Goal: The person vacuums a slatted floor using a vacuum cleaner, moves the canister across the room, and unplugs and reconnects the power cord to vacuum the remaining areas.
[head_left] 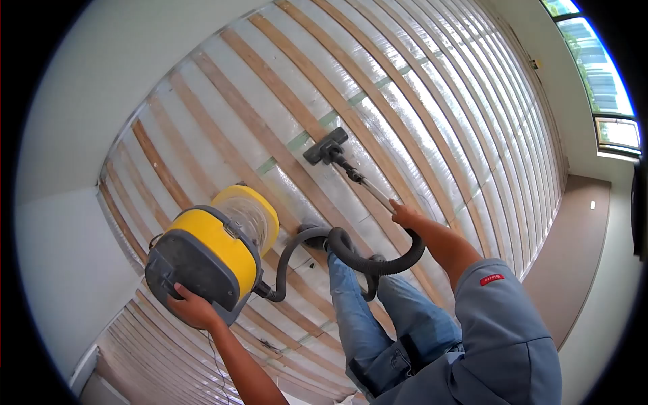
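At lower left, a yellow vacuum (210, 244).
Near centre, the right hand (405, 214) curls snugly round the tube (378, 196), apparently to steer the floor head (327, 146); the left hand (194, 308) touches the vacuum's lid (199, 260), perhaps steadying it, its grip impossible to tell.

We are in an unfinished room, perhaps in a home, though the view bends: bare wooden floor battens (160, 164) over silvery foil sheeting (288, 185), pale walls (121, 74), a window (594, 64).
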Tool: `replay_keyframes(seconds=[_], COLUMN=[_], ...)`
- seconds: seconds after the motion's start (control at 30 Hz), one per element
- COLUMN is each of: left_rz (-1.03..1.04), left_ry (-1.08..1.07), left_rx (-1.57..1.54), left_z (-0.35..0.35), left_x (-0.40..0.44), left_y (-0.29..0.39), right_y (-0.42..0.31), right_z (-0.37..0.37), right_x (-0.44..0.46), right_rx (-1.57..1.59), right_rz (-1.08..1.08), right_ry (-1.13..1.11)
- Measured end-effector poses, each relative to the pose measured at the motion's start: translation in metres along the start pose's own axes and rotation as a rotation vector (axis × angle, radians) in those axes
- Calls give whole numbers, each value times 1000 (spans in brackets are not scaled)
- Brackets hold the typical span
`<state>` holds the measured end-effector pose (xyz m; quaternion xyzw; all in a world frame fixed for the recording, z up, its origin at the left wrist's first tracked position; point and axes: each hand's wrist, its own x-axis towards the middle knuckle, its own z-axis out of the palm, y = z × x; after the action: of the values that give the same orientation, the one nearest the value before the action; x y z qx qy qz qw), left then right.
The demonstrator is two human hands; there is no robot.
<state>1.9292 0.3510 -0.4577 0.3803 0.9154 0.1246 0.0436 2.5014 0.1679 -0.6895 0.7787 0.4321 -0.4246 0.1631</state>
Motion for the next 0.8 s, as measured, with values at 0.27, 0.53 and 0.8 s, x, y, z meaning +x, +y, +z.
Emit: replay_keyframes(seconds=[0.27,0.53,0.8], left_rz=[298,465,465], left_ry=[-36,99,33], left_rx=[45,219,192], left_z=[29,39,30], left_x=[30,48,54], left_y=[-61,-85,-85], right_y=[117,266,393], right_z=[109,189,317], right_x=[-58,-189,-299], right_rx=[21,27,33], right_rz=[-23,156,241], right_ry=[28,-191,-231])
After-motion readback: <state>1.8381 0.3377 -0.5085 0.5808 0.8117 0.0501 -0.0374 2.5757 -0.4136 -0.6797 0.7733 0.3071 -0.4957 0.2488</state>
